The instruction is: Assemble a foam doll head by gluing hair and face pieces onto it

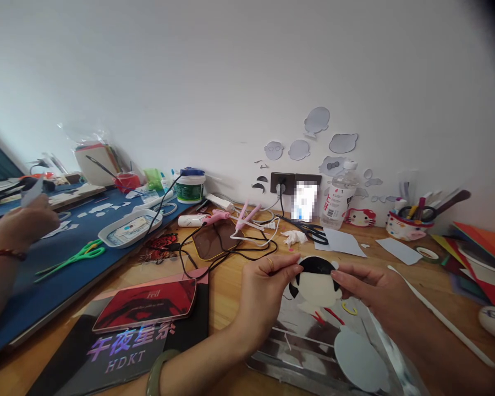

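Note:
Between my two hands is a face cutout point(318, 290), cream-coloured with a black hair piece along its top and black bits at the sides. My left hand point(268, 283) pinches its upper left edge between thumb and fingers. On the opposite edge, my right hand point(361, 283) also has thumb and fingers closed. Beneath lies a shiny transparent sheet point(280, 346), bearing thin red strips point(334, 316), a yellow hooked strip point(349, 309) and a pale grey rounded cutout point(361, 360).
A co-worker's hand point(25, 223) holds white paper at far left, near green scissors point(76, 258) and a white tray point(130, 228). Tangled cables and pink glue guns point(247, 217) lie behind. A bottle point(338, 198), pen holder point(408, 220) and white stick point(441, 316) are rightward.

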Available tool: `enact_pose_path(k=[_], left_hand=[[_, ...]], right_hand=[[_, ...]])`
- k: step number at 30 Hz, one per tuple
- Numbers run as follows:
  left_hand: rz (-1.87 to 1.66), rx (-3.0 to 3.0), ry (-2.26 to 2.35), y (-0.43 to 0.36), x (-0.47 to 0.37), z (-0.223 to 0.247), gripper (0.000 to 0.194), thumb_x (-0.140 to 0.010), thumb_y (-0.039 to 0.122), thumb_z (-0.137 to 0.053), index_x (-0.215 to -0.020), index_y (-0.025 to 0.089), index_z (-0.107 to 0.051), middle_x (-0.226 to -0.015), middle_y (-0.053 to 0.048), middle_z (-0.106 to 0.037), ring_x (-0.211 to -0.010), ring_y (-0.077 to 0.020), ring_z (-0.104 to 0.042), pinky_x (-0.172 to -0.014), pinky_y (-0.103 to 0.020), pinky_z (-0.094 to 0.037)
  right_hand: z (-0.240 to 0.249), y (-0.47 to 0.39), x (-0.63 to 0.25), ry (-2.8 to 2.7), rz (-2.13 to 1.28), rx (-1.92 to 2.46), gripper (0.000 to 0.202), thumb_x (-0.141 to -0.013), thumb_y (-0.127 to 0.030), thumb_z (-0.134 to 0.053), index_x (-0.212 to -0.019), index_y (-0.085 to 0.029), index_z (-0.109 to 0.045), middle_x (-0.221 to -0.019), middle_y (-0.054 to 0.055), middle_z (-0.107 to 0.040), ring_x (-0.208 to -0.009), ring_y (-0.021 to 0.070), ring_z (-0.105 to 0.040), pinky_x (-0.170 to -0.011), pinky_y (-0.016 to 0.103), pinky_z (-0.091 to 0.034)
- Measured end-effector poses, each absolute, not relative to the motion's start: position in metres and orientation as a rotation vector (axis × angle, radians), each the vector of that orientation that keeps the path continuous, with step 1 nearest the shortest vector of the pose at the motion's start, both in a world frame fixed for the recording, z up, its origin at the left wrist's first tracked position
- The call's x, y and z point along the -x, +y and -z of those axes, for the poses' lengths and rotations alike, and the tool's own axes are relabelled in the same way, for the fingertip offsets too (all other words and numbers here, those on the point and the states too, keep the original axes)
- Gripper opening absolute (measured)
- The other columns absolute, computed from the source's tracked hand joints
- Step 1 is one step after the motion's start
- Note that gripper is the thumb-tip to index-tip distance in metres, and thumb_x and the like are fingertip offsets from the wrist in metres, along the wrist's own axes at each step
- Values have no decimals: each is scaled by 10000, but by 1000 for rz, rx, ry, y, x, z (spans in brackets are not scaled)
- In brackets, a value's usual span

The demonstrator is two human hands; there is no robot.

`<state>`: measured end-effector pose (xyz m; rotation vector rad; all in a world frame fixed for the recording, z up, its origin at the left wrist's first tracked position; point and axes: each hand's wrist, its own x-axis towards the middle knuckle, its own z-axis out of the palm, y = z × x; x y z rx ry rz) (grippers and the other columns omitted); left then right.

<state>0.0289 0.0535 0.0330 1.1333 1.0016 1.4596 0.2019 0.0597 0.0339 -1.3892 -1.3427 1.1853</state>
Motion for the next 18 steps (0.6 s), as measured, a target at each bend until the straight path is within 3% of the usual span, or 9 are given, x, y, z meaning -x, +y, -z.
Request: enact_pose_path(k=[4, 11, 18], left_hand=[[-1427, -1065, 1021, 54, -29, -35, 130, -609, 159, -675, -731, 200, -692, -748, -9, -681, -670, -93, -581, -635, -182, -451], [-1308, -1080, 931, 55, -27, -37, 361, -616, 213, -662, -969, 159, -612, -728, -10, -599, -604, -78, -511, -571, -198, -409], [-1123, -996, 887, 60, -27, -29, 198, -614, 270, -661, -733, 112, -651, -639, -27, -596, -541, -75, -484, -528, -193, -343]], right_hand=[[-28, 62, -205, -1378, -1163, 1373, 225, -642, -406, -650, -773, -225, -680, -637, -14, -626, -584, 113, -509, -577, 239, -410], [-35, 59, -204, -1421, -1128, 1423, 246, -660, -422, -623, -785, -217, -677, -633, -10, -612, -604, 124, -508, -580, 242, -405], [-43, 53, -197, -1466, -1167, 1430, 241, -654, -436, -610, -710, -207, -659, -615, -5, -609, -573, 130, -532, -520, 229, -425]])
